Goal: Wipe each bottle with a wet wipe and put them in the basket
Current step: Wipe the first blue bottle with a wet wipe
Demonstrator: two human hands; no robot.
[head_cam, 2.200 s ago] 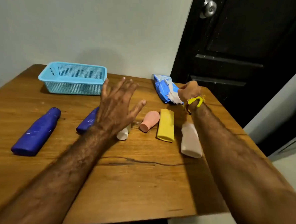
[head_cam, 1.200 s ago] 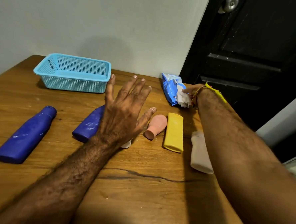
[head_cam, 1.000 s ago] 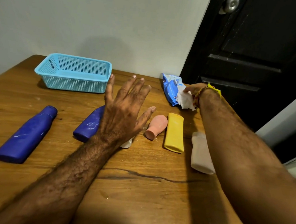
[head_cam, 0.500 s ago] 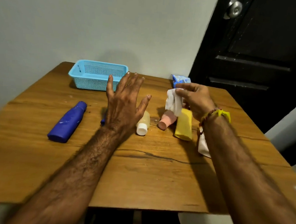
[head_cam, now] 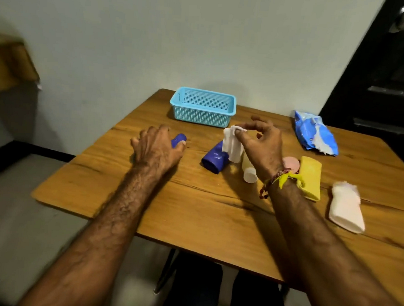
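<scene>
While his left hand point(head_cam: 157, 150) curls over a blue bottle point(head_cam: 178, 139) near the table's point(head_cam: 192, 213) left edge, his right hand point(head_cam: 260, 144) pinches a wet wipe point(head_cam: 231, 146) just beside.

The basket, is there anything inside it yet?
No bottles show inside the basket; only its mesh back wall is seen. Its front wall hides the floor.

Home room: wooden table point(head_cam: 216, 215), door point(head_cam: 390, 69)

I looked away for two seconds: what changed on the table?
The right hand pulled a wet wipe from the wipes pack and carried it leftward over the bottles. The left hand dropped from hovering onto the far-left blue bottle. The basket and other bottles lie unchanged.
</scene>
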